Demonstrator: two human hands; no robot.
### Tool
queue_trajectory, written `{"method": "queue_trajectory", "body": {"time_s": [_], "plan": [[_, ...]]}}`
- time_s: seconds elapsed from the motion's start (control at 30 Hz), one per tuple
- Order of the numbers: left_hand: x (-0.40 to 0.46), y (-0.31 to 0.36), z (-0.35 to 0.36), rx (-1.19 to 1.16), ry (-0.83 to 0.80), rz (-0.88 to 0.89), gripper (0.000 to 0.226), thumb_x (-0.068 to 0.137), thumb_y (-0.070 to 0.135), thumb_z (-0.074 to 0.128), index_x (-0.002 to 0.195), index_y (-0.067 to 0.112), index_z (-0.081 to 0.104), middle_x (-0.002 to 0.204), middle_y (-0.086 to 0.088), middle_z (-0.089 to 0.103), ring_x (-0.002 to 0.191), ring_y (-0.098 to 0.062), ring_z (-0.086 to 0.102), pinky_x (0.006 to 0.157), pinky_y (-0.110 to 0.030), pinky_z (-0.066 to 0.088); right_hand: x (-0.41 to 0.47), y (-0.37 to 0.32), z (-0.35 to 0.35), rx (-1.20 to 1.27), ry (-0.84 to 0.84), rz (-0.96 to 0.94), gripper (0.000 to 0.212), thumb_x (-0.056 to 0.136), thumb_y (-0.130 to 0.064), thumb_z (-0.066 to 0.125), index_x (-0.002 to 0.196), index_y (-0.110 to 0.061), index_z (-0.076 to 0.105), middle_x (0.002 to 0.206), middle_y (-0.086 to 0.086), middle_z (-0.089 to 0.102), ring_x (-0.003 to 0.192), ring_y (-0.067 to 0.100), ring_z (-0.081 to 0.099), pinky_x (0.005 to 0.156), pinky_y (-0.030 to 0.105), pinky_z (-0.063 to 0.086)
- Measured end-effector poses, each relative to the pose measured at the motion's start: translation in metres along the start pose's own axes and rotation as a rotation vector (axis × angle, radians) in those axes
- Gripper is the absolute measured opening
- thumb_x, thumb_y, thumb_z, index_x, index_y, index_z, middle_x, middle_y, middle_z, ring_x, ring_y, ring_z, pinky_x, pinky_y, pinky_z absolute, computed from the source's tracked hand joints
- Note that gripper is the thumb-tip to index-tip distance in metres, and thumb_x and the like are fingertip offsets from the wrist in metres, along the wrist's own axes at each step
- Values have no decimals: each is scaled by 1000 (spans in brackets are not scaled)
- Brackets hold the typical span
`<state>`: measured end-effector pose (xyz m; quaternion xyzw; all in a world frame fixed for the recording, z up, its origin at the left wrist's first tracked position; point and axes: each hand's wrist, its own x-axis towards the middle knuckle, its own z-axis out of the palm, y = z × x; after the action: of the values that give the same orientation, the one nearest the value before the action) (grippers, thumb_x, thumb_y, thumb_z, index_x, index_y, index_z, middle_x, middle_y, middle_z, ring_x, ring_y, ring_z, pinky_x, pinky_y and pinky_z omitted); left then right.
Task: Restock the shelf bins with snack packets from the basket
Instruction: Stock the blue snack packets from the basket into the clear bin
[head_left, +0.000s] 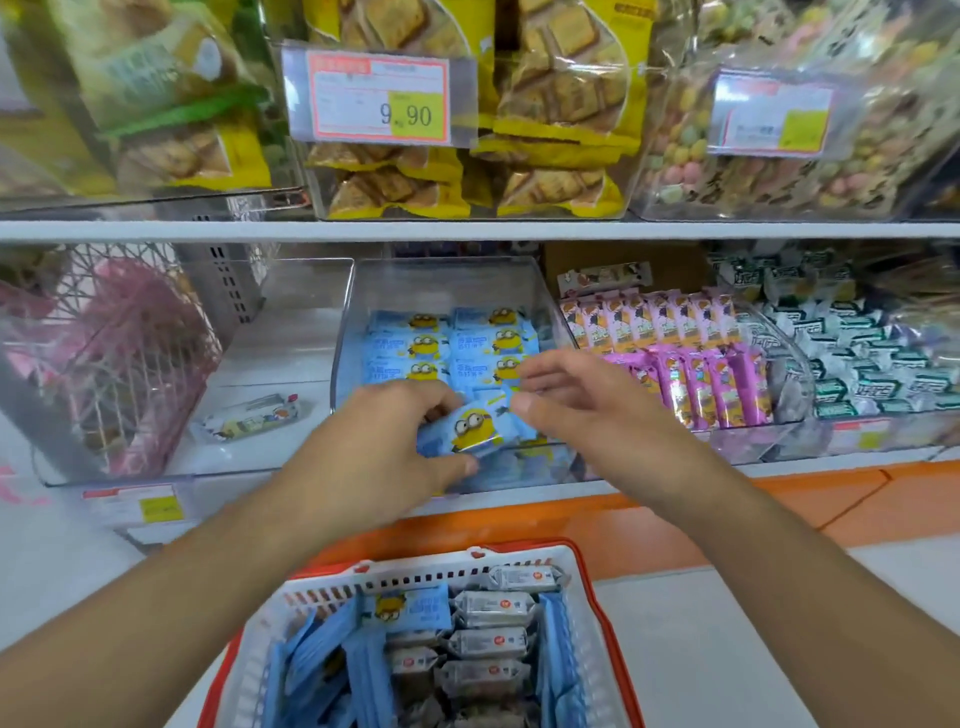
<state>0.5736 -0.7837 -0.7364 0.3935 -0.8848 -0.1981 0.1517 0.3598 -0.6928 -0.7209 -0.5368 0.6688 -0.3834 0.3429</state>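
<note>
So we've got the left hand (379, 441) gripping a blue snack packet (470, 428) with a yellow cartoon figure on it, thumb under the lower edge, fingers curled over the top, right at the front lip of the clear middle bin (441, 280). The right hand (587, 402) hovers just beside it, fingers loosely bent; we can't really tell whether the fingertips touch the packet or just cover it, since the hand hides that corner. Behind the hands the bin already has rows of the same blue packets (415, 345), but the front rows are blocked from view.

Down below, the white basket with red rim (519, 558) is cut off by the bottom edge. It holds more blue packets standing on edge plus grey-white wrapped packets (491, 608); the print on those is too small to read.

The bin on the left has one lone packet (249, 418) lying flat, blurry. The pink-purple packets (691, 358) fill the bin on the right. The price tag (379, 101) above reads 9.90, the rest is smeared.
</note>
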Motion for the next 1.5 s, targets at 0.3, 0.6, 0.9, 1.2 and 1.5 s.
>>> {"method": "queue_trajectory", "body": {"time_s": [0.3,0.6,0.9,1.2,1.5], "plan": [[104,29,41,613,-91,78,28,87,32,70,110,16,68,106,-10,58,102,-33,61,74,-39,48,28,33,-16,-186,305,-15,22,102,-26,63,124,-25,64,115,-7,60,98,4,58,86,23,51],[124,14,76,280,-77,50,40,80,42,82,113,21,74,109,-8,65,104,-31,64,78,-35,52,28,37,-17,-113,319,-33,16,102,-26,63,118,-27,65,110,-8,61,95,5,60,84,23,52],[111,-4,79,2,4,76,29,77,38,89,95,27,70,100,5,58,93,-16,59,82,-31,49,27,35,-15,-89,326,-33,14,103,-25,61,117,-27,64,109,-10,61,95,1,59,74,14,44],[101,-5,72,115,-98,98,46,92,1,59,126,28,72,126,8,62,117,-15,58,100,-37,51,28,34,-14,-110,341,-35,15,102,-24,62,116,-26,64,110,-8,62,94,3,59,76,15,45],[83,-24,50,102,-38,5,46,91,11,67,131,33,65,136,8,58,125,-17,55,105,-33,48,27,29,-11,-278,329,-59,24,99,-18,65,122,-24,62,114,-8,56,93,3,55,81,19,46]]}}
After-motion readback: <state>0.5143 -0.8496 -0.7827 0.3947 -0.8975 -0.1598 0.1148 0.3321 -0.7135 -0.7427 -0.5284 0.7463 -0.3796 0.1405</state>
